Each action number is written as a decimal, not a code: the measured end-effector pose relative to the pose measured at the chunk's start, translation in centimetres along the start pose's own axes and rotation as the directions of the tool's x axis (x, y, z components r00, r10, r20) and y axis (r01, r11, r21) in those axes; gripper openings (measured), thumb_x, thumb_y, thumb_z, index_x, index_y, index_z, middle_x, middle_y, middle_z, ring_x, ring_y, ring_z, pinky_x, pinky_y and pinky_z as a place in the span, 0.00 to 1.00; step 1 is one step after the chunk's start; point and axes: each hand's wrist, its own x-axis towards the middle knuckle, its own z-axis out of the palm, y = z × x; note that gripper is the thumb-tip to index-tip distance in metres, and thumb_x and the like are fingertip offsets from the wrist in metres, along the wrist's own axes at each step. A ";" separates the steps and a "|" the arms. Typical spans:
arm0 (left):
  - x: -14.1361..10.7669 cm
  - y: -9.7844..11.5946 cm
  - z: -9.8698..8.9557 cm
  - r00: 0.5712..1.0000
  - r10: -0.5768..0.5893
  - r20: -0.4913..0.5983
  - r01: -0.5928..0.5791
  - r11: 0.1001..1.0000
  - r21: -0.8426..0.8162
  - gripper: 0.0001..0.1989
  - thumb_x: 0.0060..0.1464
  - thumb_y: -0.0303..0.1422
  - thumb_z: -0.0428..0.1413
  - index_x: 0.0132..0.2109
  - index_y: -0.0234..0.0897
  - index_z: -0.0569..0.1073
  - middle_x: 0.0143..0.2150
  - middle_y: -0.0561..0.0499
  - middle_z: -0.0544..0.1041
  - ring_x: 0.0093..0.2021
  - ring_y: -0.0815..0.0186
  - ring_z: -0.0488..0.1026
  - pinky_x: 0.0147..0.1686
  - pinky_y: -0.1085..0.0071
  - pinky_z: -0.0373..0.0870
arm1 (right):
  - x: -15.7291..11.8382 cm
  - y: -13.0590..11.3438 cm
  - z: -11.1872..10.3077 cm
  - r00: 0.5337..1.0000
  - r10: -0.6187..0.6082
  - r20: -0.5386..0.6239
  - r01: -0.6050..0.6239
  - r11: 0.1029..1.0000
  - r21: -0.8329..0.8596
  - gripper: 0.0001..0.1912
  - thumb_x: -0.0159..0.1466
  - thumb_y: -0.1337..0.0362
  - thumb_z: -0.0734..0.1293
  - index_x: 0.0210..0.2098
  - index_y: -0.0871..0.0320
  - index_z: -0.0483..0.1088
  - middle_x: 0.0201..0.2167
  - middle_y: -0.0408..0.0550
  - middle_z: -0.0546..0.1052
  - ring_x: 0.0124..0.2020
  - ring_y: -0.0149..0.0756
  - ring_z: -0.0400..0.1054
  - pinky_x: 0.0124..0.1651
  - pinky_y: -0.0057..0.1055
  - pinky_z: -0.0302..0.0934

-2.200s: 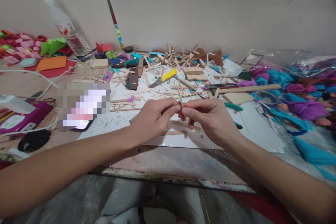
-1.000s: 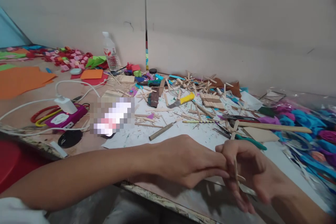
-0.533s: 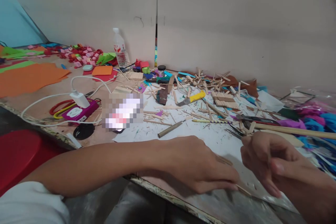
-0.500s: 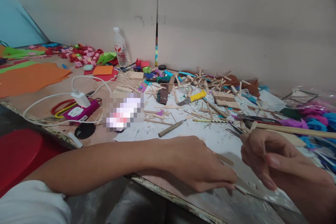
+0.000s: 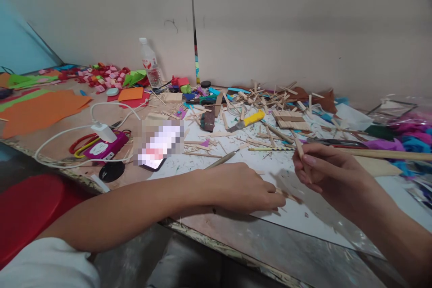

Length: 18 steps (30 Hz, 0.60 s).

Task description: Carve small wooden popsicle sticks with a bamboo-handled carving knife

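Note:
My left hand (image 5: pixel 248 189) rests low over the white paper near the table's front edge, its fingers curled at some thin wooden strips (image 5: pixel 288 195) that stick out to the right. To its right, my right hand (image 5: pixel 326 168) is raised a little above the table and pinches a short wooden stick (image 5: pixel 303 157) between thumb and fingers. A metal-tipped tool (image 5: pixel 222 159) lies just behind my left wrist. Farther back are a yellow-handled knife (image 5: pixel 251 119) and a small raft of joined sticks (image 5: pixel 292 120).
Loose wooden sticks (image 5: pixel 259 96) are heaped at the back. Left stand a bottle (image 5: pixel 151 65), a lit phone (image 5: pixel 160 146) and a purple power strip (image 5: pixel 104 146) with white cable. A long wooden rod (image 5: pixel 388 155) and coloured material (image 5: pixel 415 137) lie right. A red stool (image 5: pixel 37 211) is below left.
My right hand has turned and shifted up and left, and the stick in it now shows clearly. My left hand has drawn slightly left and up. The view has shifted a little.

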 end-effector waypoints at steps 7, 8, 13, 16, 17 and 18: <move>-0.1 0.2 0.1 0.999 -0.023 -0.026 0.025 0.999 0.043 0.06 0.72 0.30 0.56 0.52 0.37 0.75 0.45 0.53 0.84 0.36 0.63 0.81 0.23 0.62 0.55 | 0.1 0.4 0.2 0.999 0.049 0.018 -0.048 0.997 -0.068 0.16 0.54 0.51 0.83 0.33 0.54 0.81 0.28 0.49 0.76 0.28 0.34 0.69 0.26 0.29 0.62; -0.1 0.1 0.2 0.999 -0.038 -0.034 0.039 0.998 0.048 0.06 0.73 0.31 0.55 0.52 0.38 0.75 0.44 0.53 0.84 0.36 0.63 0.81 0.22 0.62 0.54 | 0.1 0.5 0.3 0.998 0.055 0.029 -0.052 0.995 -0.080 0.17 0.54 0.50 0.83 0.32 0.54 0.81 0.28 0.49 0.76 0.28 0.35 0.70 0.26 0.30 0.62; 0.0 -0.1 0.3 0.995 -0.082 -0.059 0.086 0.994 0.067 0.06 0.72 0.30 0.55 0.50 0.36 0.76 0.42 0.52 0.84 0.35 0.63 0.80 0.22 0.61 0.51 | 0.1 0.7 0.3 0.998 0.052 0.040 -0.047 0.990 -0.132 0.20 0.53 0.47 0.83 0.31 0.55 0.79 0.26 0.49 0.76 0.27 0.34 0.68 0.27 0.31 0.62; 0.0 -0.1 0.2 0.994 -0.093 -0.063 0.098 0.993 0.071 0.06 0.72 0.32 0.56 0.49 0.36 0.76 0.41 0.52 0.83 0.34 0.63 0.80 0.22 0.61 0.50 | 0.2 0.7 0.2 0.998 0.054 0.025 -0.049 0.985 -0.163 0.19 0.55 0.47 0.82 0.31 0.55 0.80 0.27 0.49 0.77 0.28 0.34 0.67 0.28 0.31 0.62; 0.1 -0.1 0.2 0.993 -0.097 -0.064 0.102 0.992 0.070 0.07 0.73 0.34 0.55 0.48 0.36 0.76 0.41 0.52 0.83 0.34 0.63 0.80 0.22 0.61 0.49 | 0.2 0.7 0.2 0.999 0.053 0.014 -0.050 0.984 -0.171 0.19 0.55 0.47 0.82 0.32 0.55 0.80 0.27 0.49 0.77 0.28 0.34 0.67 0.28 0.31 0.61; 0.1 -0.1 0.2 0.993 -0.100 -0.065 0.104 0.992 0.069 0.09 0.74 0.36 0.53 0.48 0.36 0.76 0.40 0.52 0.83 0.34 0.63 0.80 0.22 0.61 0.48 | 0.3 0.7 0.2 0.999 0.050 -0.002 -0.049 0.983 -0.179 0.20 0.54 0.47 0.82 0.32 0.55 0.80 0.28 0.49 0.77 0.29 0.34 0.67 0.28 0.31 0.61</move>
